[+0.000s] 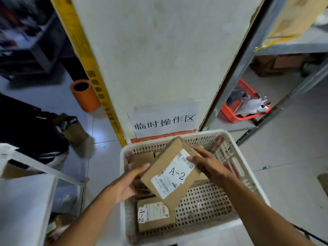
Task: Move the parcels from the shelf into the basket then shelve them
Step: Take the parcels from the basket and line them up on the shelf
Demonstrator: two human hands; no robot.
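Head view: our basket [229, 150] is holding boxes [154, 215], maybe four. We are gripping an A-2 parcel [172, 173] over it, left hand [127, 185] and right hand [207, 164] clasping opposite edges.

Two bare forearms enter from the lower edge. No sleeves, cuffs or gloves visible on either. Left hand [127, 185]: no ring, watch or band in sight; fingers [142, 168] bare, nails short. Right hand [209, 166]: wrist bare too, no strap or jewellery. Nothing of clothing shows within the frame.
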